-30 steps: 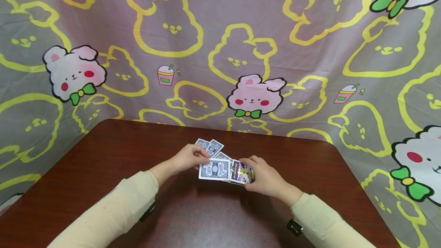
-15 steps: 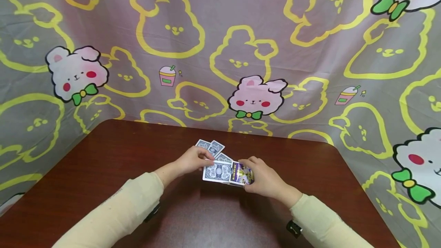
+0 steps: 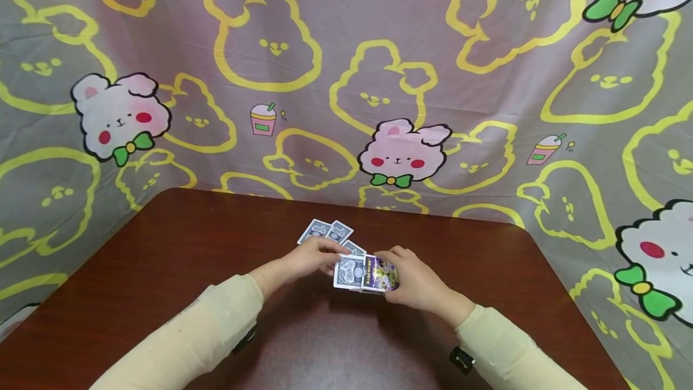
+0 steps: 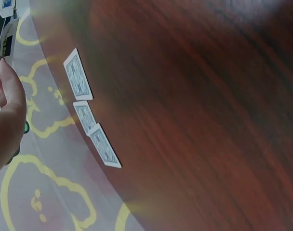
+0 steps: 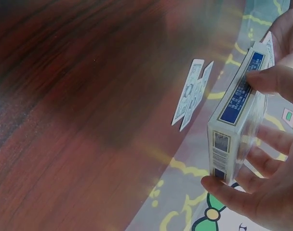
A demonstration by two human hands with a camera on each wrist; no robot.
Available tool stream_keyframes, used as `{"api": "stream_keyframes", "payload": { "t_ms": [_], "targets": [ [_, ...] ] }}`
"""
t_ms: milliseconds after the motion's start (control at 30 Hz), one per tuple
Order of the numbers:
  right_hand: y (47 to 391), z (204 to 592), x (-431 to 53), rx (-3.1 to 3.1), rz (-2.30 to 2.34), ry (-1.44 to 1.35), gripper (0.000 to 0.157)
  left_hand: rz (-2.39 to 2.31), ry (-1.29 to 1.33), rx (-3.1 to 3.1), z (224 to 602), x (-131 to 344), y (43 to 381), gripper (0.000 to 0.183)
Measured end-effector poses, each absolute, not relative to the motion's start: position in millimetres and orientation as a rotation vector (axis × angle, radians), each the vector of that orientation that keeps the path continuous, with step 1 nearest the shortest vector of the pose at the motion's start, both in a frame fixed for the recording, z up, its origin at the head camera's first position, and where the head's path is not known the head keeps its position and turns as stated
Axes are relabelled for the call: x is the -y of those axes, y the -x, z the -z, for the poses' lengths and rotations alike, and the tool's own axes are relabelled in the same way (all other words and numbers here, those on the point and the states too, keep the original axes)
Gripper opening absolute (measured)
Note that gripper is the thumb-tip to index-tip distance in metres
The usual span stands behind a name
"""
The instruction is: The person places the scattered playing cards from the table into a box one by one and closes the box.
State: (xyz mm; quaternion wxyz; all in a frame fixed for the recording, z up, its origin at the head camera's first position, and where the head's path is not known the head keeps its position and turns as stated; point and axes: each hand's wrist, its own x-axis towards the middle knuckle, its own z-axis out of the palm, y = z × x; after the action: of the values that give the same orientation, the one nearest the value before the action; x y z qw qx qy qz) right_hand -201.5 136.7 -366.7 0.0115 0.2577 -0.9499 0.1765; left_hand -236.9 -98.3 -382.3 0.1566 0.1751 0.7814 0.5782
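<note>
In the head view my right hand (image 3: 418,277) grips a purple-and-yellow playing-card box (image 3: 380,273) above the table. Its thumb presses the blue-labelled side of the box (image 5: 239,91) in the right wrist view, while the fingers support the other side. My left hand (image 3: 310,259) pinches a blue-backed playing card (image 3: 348,274) by its upper edge. The card's right part is hidden at the box's open left end. Three more cards lie face down behind the hands: a left card (image 3: 313,231), an overlapping card (image 3: 340,232) and a nearer card (image 3: 354,247).
A dark reddish-brown table (image 3: 216,227) lies under everything. Behind it and at both sides hangs a grey curtain (image 3: 303,17) with cartoon rabbits. Each forearm has a dark wrist device, such as the right one (image 3: 462,359).
My left hand has moved right, and the card has slid further into the box, so less of it shows. More of the left table card is uncovered. My right hand stays nearly still.
</note>
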Motion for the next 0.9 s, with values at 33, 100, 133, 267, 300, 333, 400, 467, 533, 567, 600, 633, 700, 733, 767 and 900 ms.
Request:
{"api": "stream_keyframes", "payload": {
  "t_ms": [33,100,133,267,300,333,400,467,533,567,600,633,700,733,767,900],
  "targets": [
    [202.1,366.7,-137.0,2.958,-0.546,-0.818,0.063,-1.678,-0.479,-2.216,382.9,97.6,236.6,0.033],
    [203.1,366.3,-137.4,2.953,-0.539,-0.846,0.062,-1.723,-0.418,-2.177,383.7,95.9,235.9,0.036],
    [203.5,366.1,-137.6,2.955,-0.539,-0.857,0.062,-1.744,-0.385,-2.162,384.0,95.0,235.4,0.037],
    [203.4,364.0,-138.0,2.975,-0.565,-0.891,0.062,-1.806,-0.246,-2.136,384.5,91.1,232.3,0.028],
    [203.1,363.4,-138.1,2.98,-0.575,-0.897,0.061,-1.815,-0.222,-2.134,384.6,90.0,231.4,0.024],
    [202.9,362.8,-138.2,2.983,-0.585,-0.904,0.061,-1.822,-0.207,-2.136,384.7,88.7,230.3,0.022],
    [202.5,361.9,-138.2,2.984,-0.597,-0.919,0.061,-1.837,-0.176,-2.144,385.3,86.0,228.2,0.02],
    [202.4,361.7,-138.4,2.986,-0.607,-0.932,0.061,-1.841,-0.155,-2.16,385.8,83.2,226.1,0.02],
    [201.9,361.4,-138.9,2.989,-0.617,-0.941,0.061,-1.847,-0.143,-2.176,386.6,80.9,224.5,0.022],
    [201.7,361.3,-139.0,2.992,-0.622,-0.94,0.061,-1.85,-0.137,-2.182,387.1,80.1,224.0,0.023],
    [201.7,361.3,-139.3,2.998,-0.625,-0.939,0.061,-1.851,-0.136,-2.186,387.5,79.4,223.3,0.023],
    [201.8,361.4,-139.8,3.001,-0.628,-0.937,0.061,-1.854,-0.139,-2.19,387.6,78.8,222.5,0.024],
    [201.7,361.2,-140.4,3.007,-0.63,-0.935,0.062,-1.865,-0.143,-2.186,387.9,77.7,221.3,0.026],
    [201.9,361.2,-140.7,3.009,-0.631,-0.933,0.062,-1.87,-0.148,-2.182,388.2,77.1,220.7,0.027],
    [201.6,361.1,-140.6,3.013,-0.634,-0.927,0.062,-1.873,-0.151,-2.179,388.5,76.5,220.3,0.027],
    [200.7,361.2,-140.6,3.016,-0.642,-0.915,0.062,-1.842,-0.171,-2.229,390.2,72.7,218.8,0.029]
  ]
}}
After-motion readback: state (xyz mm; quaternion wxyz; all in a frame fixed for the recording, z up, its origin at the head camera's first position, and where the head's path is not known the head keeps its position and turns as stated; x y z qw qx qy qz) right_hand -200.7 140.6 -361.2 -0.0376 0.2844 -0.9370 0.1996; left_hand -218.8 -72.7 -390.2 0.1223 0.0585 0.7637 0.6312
